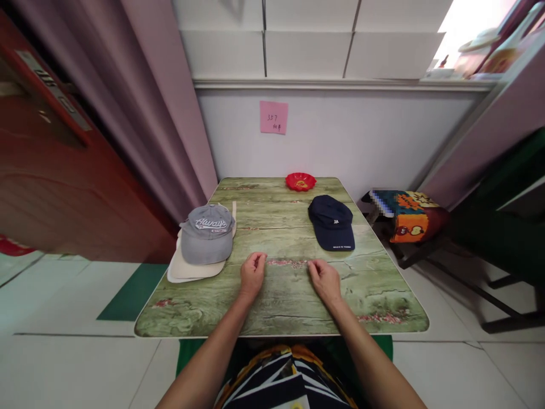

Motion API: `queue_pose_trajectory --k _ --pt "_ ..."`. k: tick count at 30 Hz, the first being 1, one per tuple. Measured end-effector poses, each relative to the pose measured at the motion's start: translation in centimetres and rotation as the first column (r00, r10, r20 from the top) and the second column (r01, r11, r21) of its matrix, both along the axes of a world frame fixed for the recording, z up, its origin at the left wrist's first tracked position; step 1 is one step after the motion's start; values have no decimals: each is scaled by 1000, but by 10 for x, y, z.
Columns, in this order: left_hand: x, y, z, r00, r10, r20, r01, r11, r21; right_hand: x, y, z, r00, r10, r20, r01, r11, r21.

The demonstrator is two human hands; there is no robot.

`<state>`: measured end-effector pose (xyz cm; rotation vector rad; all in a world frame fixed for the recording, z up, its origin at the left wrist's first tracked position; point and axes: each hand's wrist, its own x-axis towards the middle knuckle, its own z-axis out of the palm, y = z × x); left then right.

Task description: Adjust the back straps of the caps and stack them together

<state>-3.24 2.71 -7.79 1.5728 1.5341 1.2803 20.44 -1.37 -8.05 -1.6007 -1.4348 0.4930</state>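
My left hand (253, 274) rests on the green wood-patterned table (285, 309), its fingers curled closed with nothing showing in them. My right hand (324, 278) lies a short way to the right, closed in the same way. To the left of my left hand, a grey cap (207, 236) with white lettering sits on top of a cream cap (191, 267). A navy cap (332, 222) with a small white logo lies beyond my right hand, its brim towards me. Neither hand touches a cap.
A red scalloped dish (300, 182) stands near the table's far edge. Behind it, a pink note (273, 117) is stuck to the wall. A stool with a patterned cover (409, 216) is right of the table, and a brown door (85, 170) is at the left.
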Motion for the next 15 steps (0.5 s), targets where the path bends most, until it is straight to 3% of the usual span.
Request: queue_pose_trajectory --k 5,8,9,11,13,15 --pt "-6 -3 6 993 50 107 -49 999 -10 -3 1 -4 997 38 63 -36 999 -38" --pt "-34 1 26 974 153 167 -158 987 14 0 1 -6 996 65 61 -64 998 -26" --pt "-49 4 35 954 231 189 -244 969 47 1 1 -7 995 70 77 -68 997 -27" --pt "-85 10 53 891 413 188 -439 889 129 2 0 -9 989 80 128 -76 996 -39" --pt "-123 16 65 771 624 126 -637 750 179 2 0 -12 980 88 178 -79 995 -53" --pt "-154 20 68 693 721 1 -717 690 99 2 1 -13 975 85 205 -75 996 -58"
